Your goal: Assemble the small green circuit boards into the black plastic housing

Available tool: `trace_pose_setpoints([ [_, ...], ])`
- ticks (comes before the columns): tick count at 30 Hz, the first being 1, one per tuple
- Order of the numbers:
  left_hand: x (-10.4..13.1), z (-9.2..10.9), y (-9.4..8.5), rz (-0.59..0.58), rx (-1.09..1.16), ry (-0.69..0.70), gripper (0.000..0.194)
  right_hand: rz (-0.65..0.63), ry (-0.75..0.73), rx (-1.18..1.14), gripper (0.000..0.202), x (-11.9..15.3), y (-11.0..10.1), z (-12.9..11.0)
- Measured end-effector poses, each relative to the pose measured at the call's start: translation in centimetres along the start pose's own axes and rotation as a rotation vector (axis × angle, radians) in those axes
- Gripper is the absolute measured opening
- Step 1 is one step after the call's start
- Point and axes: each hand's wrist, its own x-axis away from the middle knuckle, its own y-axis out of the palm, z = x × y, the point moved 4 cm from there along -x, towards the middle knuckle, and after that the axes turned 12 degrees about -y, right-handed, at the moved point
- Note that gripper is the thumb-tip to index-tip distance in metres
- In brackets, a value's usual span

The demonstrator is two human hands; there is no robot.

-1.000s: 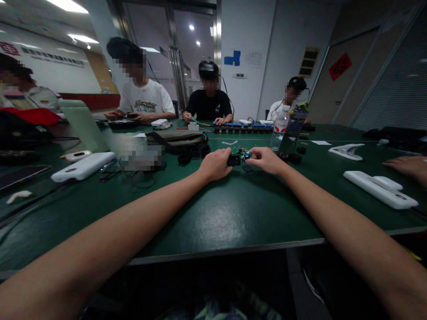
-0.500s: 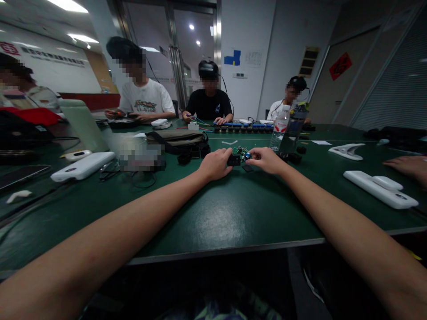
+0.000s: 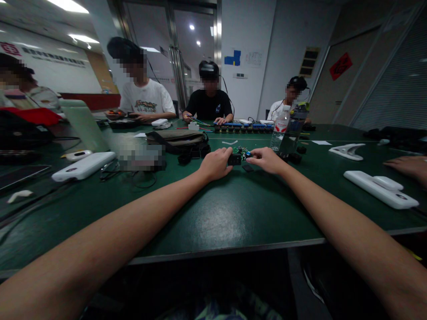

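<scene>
My left hand (image 3: pixel 216 163) is closed on a small black box-shaped part (image 3: pixel 235 159), held low over the table with its dark face toward me. My right hand (image 3: pixel 267 161) pinches a tiny blue and silver piece (image 3: pixel 247 154) at the right end of the black part. Whether the two pieces touch cannot be made out. Just behind them lies a small heap of green and metallic bits (image 3: pixel 239 149), partly covered by the fingers. A flat black piece (image 3: pixel 247 168) rests on the table below my right fingertips.
On the green table (image 3: pixel 213 218) stand a clear water bottle (image 3: pixel 280 129) and a darker bottle (image 3: pixel 293 129) to the right. White devices (image 3: pixel 380 189) lie at both sides. A grey-brown bag (image 3: pixel 180 138) sits left behind my hands. Several co-workers sit around.
My right hand has shifted slightly left, bringing the blue and silver piece closer to the black part. The left hand stays nearly still.
</scene>
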Motion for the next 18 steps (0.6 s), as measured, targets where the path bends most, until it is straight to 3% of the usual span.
trace_pose_setpoints([
  [18,0.02,0.13,-0.07,-0.013,0.006,-0.001,0.039,0.004,-0.007,0.017,0.034,0.07,-0.04,-0.12],
])
